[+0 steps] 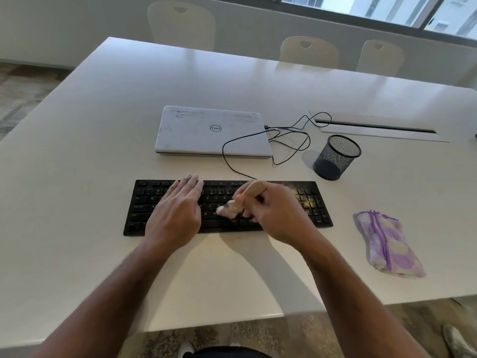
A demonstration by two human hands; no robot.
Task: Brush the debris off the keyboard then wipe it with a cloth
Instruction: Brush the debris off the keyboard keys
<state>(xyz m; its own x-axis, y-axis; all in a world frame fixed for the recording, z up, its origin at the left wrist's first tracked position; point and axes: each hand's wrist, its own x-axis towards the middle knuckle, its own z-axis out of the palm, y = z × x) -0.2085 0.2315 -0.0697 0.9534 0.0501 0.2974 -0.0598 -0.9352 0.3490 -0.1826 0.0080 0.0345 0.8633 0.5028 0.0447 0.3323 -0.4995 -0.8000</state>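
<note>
Keyboard (pixel 228 206), black, lies flat near the front edge of the white table (pixel 77 177); its middle keys are hidden under both hands, and most key legends are too blurred to read. Yellowish debris (pixel 304 198) speckles the right end. Closed laptop (pixel 211 131) sits behind it, with a cable (pixel 227 161) looping between them. Purple cloth (pixel 389 244) lies folded to the right, well apart from the keyboard. Left hand (pixel 178 210) rests flat on the keys, fingers straight. Right hand (pixel 273 211) grips a brush (pixel 241 200), its bristles blurred and down on the keys.
</note>
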